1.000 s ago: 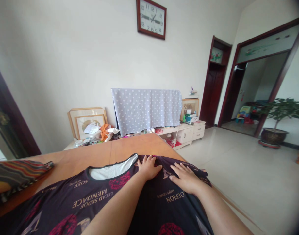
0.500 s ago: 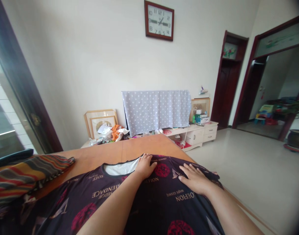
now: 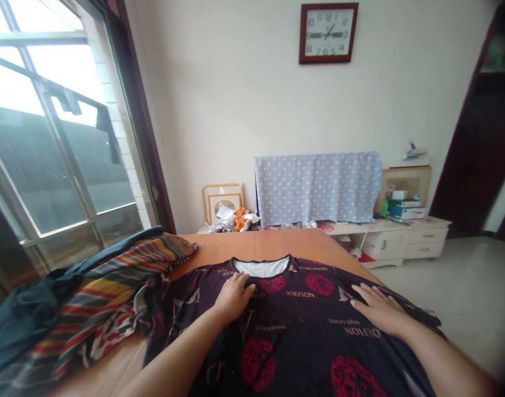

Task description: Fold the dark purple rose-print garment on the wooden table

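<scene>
A dark T-shirt (image 3: 293, 331) with pink-red round prints and tan lettering lies spread on the wooden table (image 3: 235, 241), its white-lined neckline toward the far side. My left hand (image 3: 234, 296) rests on the fabric just below the left part of the neckline, fingers extended. Farther right, my right hand (image 3: 378, 309) lies flat on the shirt near its right shoulder, fingers spread. Neither hand grips the cloth. The shirt's lower part runs out of view at the bottom.
Striped and dark clothes (image 3: 123, 275) are heaped on the table's left side. Beyond the table, a low white cabinet (image 3: 426, 234) carries boxes, small clutter and something draped with a polka-dot cloth (image 3: 314, 187). A window (image 3: 62, 138) is at left; a clock (image 3: 329, 33) hangs above.
My view has turned left, bringing the window and more of the clothes heap into sight. My left hand has moved from the neckline's right side to its left; my right hand stays near the right shoulder.
</scene>
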A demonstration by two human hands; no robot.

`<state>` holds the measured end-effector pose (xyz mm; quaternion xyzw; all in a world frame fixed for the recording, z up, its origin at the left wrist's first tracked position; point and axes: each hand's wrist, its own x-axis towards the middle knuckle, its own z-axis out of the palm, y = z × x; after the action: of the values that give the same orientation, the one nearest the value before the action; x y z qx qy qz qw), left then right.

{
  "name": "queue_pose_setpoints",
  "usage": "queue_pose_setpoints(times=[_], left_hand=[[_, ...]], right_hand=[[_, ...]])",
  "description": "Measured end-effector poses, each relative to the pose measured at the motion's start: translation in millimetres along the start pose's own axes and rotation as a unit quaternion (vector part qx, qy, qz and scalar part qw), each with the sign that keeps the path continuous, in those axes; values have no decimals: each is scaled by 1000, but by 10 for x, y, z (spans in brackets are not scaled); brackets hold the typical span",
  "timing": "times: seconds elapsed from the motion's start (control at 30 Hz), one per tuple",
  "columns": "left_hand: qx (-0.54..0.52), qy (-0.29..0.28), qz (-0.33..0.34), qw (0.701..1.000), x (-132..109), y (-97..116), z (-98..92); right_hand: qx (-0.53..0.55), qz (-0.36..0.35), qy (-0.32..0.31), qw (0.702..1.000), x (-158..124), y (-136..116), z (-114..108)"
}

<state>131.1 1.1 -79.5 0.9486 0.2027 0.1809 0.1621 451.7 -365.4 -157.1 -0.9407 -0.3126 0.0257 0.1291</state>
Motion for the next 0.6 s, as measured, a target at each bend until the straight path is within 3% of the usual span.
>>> queue_pose_setpoints(times=[0.2,0.37,0.47,0.6], left_hand=[[5,105,-76,992,-541,-698,-549],[51,207,-195,958,-1010,-1159,-1035],[78,202,-241,946,-1305,-1277,-1211],[123,129,-247,952,-1561,-1255,-1226]], right_hand=[[-12,-1,25,1000,131,161,146],[-6,-15,16,1000,270,281,165],[32,-12,24,999,351,328,158],[164,1,72,984,345,286,58]])
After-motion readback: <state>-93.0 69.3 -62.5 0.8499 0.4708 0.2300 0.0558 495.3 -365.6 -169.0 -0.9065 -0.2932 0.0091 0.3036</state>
